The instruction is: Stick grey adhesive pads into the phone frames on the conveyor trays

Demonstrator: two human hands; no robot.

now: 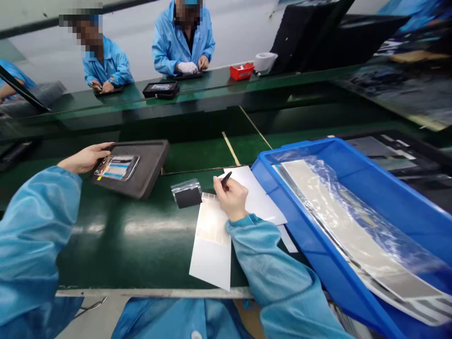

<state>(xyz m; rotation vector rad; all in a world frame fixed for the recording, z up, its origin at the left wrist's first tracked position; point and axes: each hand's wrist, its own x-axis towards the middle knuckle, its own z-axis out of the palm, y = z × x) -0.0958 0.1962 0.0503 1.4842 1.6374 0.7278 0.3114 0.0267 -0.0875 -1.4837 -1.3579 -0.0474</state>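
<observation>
My left hand (84, 158) lies at the near edge of a dark foam tray (151, 162), with its fingers reaching towards a smartphone (116, 167) set in the tray. My right hand (231, 198) grips a small black pen-like tool (226, 178) above a white paper sheet (259, 197). Just left of that hand, a white sheet with a beige film panel (211, 240) lies on the green bench (106, 249). A clear bag holding a black pad (187, 194) sits at the sheet's far corner.
A blue plastic crate (318, 186) holding plastic-wrapped beige sheets stands to my right. Black panels (391, 160) lie beyond it. Across the green bench, several co-workers in blue smocks handle items near a red box (242, 71) and a white tape roll (264, 61).
</observation>
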